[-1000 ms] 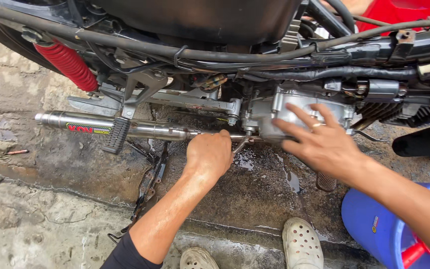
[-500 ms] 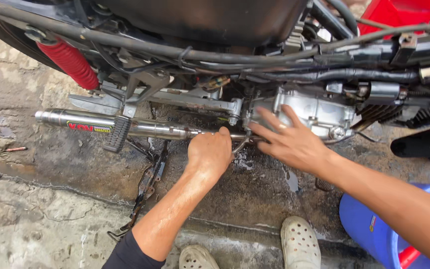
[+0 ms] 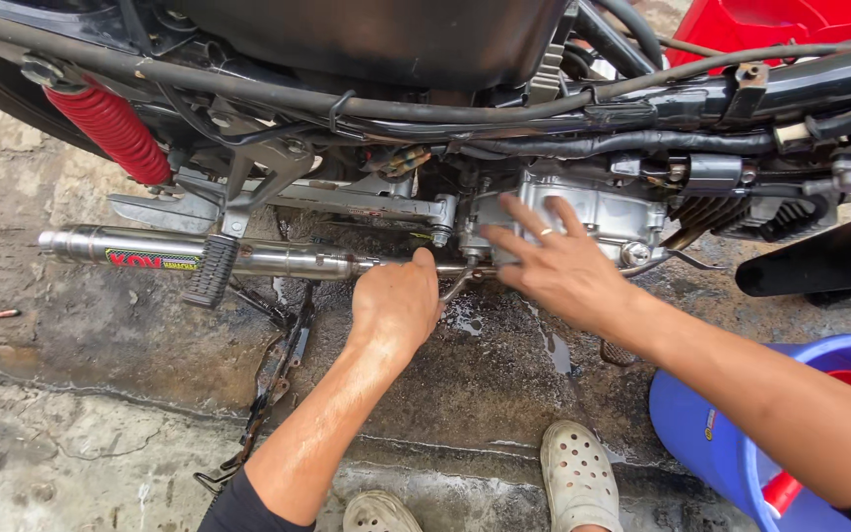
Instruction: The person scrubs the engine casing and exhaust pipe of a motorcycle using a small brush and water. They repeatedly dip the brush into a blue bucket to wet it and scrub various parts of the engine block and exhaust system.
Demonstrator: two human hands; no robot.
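A red spring (image 3: 108,130) sits at the far left of the motorcycle, above a chrome exhaust pipe (image 3: 150,251) running rightward with a black footpeg (image 3: 212,270) across it; the left hand (image 3: 398,305) is closed in a fist around a thin metal tool (image 3: 458,285) under the engine; the right hand (image 3: 561,266) lies open, fingers spread on the grey engine case (image 3: 603,209); a blue bucket (image 3: 716,433) stands on the wet concrete floor (image 3: 100,345) at the right

Your left hand (image 3: 398,303) sits just below the exhaust pipe (image 3: 278,258), right hand (image 3: 556,268) on the engine case (image 3: 598,209) beside it, bucket (image 3: 716,438) far right
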